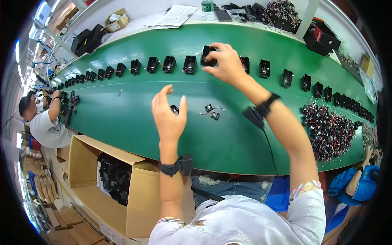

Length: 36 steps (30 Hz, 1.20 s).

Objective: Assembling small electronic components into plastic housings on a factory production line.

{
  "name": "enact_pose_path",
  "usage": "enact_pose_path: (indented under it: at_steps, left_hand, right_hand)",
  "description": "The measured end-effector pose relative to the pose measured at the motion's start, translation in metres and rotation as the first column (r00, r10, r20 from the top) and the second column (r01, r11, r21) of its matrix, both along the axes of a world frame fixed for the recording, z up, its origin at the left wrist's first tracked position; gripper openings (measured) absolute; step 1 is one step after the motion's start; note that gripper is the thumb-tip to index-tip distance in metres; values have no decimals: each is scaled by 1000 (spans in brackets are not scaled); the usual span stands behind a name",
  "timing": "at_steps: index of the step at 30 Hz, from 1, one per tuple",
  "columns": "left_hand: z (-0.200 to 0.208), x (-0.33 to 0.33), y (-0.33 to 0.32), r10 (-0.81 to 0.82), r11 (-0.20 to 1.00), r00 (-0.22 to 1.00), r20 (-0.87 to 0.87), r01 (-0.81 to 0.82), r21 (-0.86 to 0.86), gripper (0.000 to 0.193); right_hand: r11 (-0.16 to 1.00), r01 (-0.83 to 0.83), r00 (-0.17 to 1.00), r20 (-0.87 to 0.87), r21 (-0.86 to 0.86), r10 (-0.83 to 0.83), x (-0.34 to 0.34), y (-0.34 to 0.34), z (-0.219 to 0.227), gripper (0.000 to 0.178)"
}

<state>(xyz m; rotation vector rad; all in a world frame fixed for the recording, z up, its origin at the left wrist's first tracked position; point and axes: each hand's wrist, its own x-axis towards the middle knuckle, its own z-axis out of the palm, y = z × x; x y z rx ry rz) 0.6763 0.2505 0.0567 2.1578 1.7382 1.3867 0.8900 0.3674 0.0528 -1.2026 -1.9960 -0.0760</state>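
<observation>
My right hand (226,63) is at the far row, its fingers and thumb closed on a small black plastic housing (206,52) with an open top. Nearer to me, my left hand (167,116) hovers over the green tabletop, fingers curled and thumb spread apart. A small black part (174,109) shows beside its thumb; whether it touches the hand I cannot tell. Two small black parts with thin wires (212,112) lie on the table between my hands. Neighbouring housings, among them one just left (189,64) and another to the right (264,68), hold wired parts.
A heap of wired parts (328,132) covers the table's right side. An open cardboard box (141,200) with black pieces stands at the front left. Along the back are a bottle (207,10), papers (176,16) and a black bin (321,38). Other people sit at both ends.
</observation>
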Motion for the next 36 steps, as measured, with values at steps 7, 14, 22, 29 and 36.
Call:
enact_pose_path:
  at_steps: [7, 14, 22, 29, 36]
  left_hand:
    - [-48, -51, -26, 29, 987, 978, -206, -62, -152, 69]
    - [-68, -47, -20, 14, 980, 994, -105, -34, -196, 58]
    - [-43, -33, 3, -96, 959, 899, 427, 199, -203, 45]
    - [-22, 44, 61, -274, 854, 716, 642, 488, -180, 43]
    - [-39, 102, 70, -370, 738, 693, 618, 624, -258, 37]
  right_hand:
    - [949, 234, 952, 250, -209, -180, -39, 50, -33, 33]
    - [937, 239, 940, 303, -255, -158, -28, 35, -46, 33]
    - [822, -345, 938, -199, -454, 285, 4, -73, -21, 36]
    - [946, -146, 988, 7, -290, 154, 20, -129, -52, 35]
    - [791, -222, 931, -364, -570, -1, 75, -143, -44, 21]
